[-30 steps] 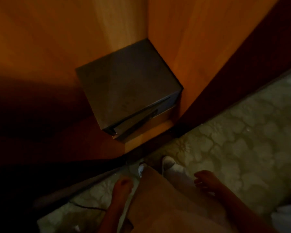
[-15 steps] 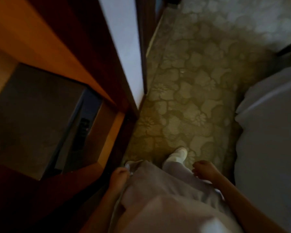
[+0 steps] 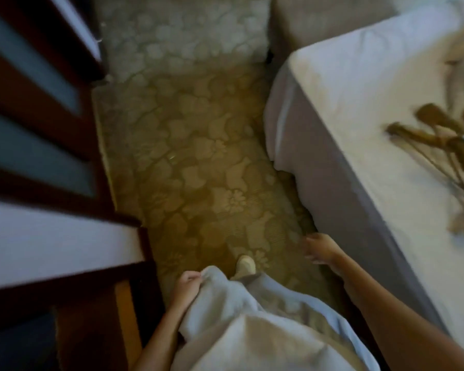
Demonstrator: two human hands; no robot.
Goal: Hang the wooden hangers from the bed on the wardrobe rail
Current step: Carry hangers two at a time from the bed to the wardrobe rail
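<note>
Several wooden hangers [image 3: 437, 145] lie in a blurred pile on the white bed [image 3: 359, 103] at the right edge, metal hooks partly showing. My right hand [image 3: 320, 250] hangs beside the bed's near side, fingers loosely apart, holding nothing. My left hand [image 3: 186, 286] is low by my hip, fingers curled against my pale clothing. The wardrobe [image 3: 38, 183] with dark wood frame fills the left side; its rail is out of view.
A patterned beige carpet [image 3: 198, 156] runs between the wardrobe and the bed. My foot in a pale shoe [image 3: 245, 265] is on it. An upholstered block [image 3: 306, 28] stands at the bed's far end.
My view has swung right, from the wardrobe's inside with its grey safe box to the carpet and the bed with the hangers. My right hand has opened slightly.
</note>
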